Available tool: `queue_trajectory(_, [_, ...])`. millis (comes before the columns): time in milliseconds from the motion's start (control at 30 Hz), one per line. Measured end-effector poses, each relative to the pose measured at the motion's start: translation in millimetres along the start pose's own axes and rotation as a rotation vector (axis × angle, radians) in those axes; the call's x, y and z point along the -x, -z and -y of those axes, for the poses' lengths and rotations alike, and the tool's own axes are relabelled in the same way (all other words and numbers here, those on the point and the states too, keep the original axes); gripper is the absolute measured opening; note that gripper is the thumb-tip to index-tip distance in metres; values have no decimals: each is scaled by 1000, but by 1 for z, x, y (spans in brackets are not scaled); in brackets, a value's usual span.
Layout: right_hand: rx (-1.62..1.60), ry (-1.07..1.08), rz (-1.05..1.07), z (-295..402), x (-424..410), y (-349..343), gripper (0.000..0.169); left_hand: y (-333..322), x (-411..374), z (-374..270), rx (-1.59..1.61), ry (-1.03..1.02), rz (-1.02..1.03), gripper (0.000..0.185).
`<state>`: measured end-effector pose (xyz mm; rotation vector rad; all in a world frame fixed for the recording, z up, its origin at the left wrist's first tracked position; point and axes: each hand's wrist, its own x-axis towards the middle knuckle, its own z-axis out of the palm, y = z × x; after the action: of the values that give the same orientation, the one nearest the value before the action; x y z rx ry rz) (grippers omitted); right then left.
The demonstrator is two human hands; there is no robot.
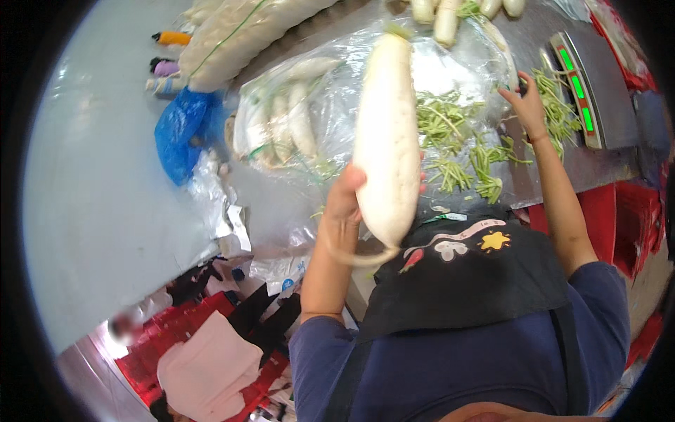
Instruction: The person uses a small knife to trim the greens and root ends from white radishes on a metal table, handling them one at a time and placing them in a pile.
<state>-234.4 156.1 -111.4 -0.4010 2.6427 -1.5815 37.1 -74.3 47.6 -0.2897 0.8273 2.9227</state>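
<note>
A large white daikon radish (387, 142) is held up lengthwise in my left hand (345, 192). Its trimmed leaf end points away from me, and its thin root tail curls over my left forearm. My right hand (527, 111) is over the right part of the table, with thumb and forefinger spread. Something small and dark shows between those fingers; I cannot tell what it is or whether it is gripped. Cut radish greens (448, 118) lie on the table between my hands, and more leafy stems (556, 108) are just right of my right hand.
A clear bag of daikon radishes (279, 121) lies left of the held one, with a larger sack (224, 47) behind. Loose daikons (447, 24) are at the far edge. A digital scale (606, 89) stands right; a blue plastic bag (182, 132) and red crates (601, 224) are also visible.
</note>
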Motion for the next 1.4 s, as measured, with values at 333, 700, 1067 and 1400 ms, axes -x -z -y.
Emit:
queue_trajectory(333, [-817,166,881,212,137,1,60,-16,16,-20,-56,-737,-217,83])
queue_trajectory(700, [-376,-36,347,150,45,-16,18,11,-6,-12,326,-552,-659,65])
queue_trajectory(1067, [-100,427,545,170,97,-33,41,8,-29,2,460,-463,-790,69])
queue_trajectory(1400, [-98,411,520,197,83,-37,41,3,-30,11,464,-407,-715,69])
